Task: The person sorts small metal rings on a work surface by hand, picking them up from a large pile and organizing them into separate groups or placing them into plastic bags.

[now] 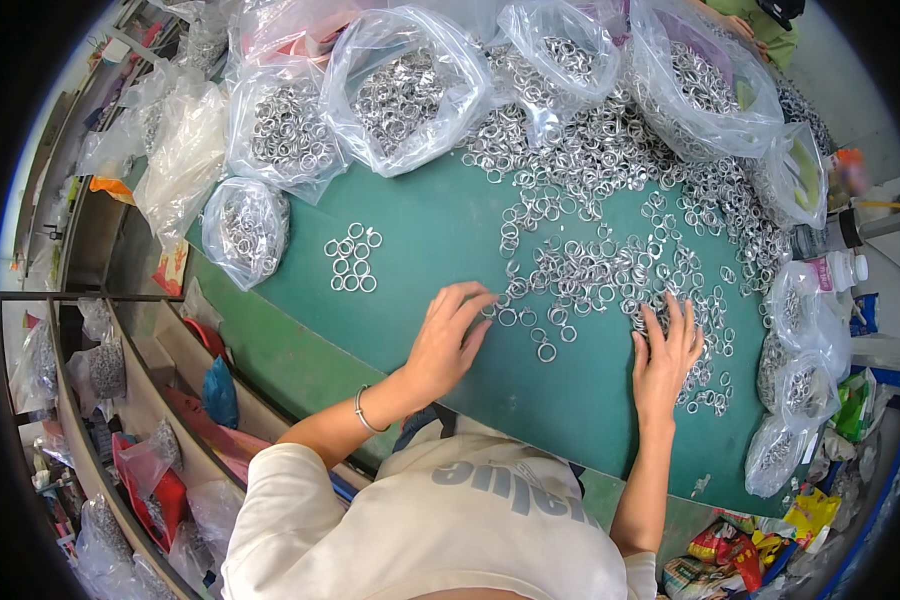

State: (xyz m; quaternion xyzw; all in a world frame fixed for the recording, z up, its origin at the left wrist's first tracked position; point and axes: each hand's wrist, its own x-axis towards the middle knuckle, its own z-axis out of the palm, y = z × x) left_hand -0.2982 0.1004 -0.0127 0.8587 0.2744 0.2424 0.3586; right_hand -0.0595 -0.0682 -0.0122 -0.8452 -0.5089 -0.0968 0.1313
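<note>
My left hand (448,335) is over the green tabletop (410,220), its thumb apart from its fingers. Its fingertips reach the left edge of a loose spread of silvery metal rings (590,278). My right hand (665,365) rests with fingers spread on the right part of these rings, and its fingertips cover some of them. Neither hand visibly grips a ring. Left of my left hand, a small separate group of rings (352,262) lies in rough rows. Farther back, a dense heap of rings (580,145) stretches across toward the right edge.
Open clear plastic bags of rings (405,100) line the table's far side. A smaller bag (247,232) stands at the left, and more bags (805,390) line the right edge. Left is a shelf with compartments (120,400). Another person's hand (738,27) shows at the far right.
</note>
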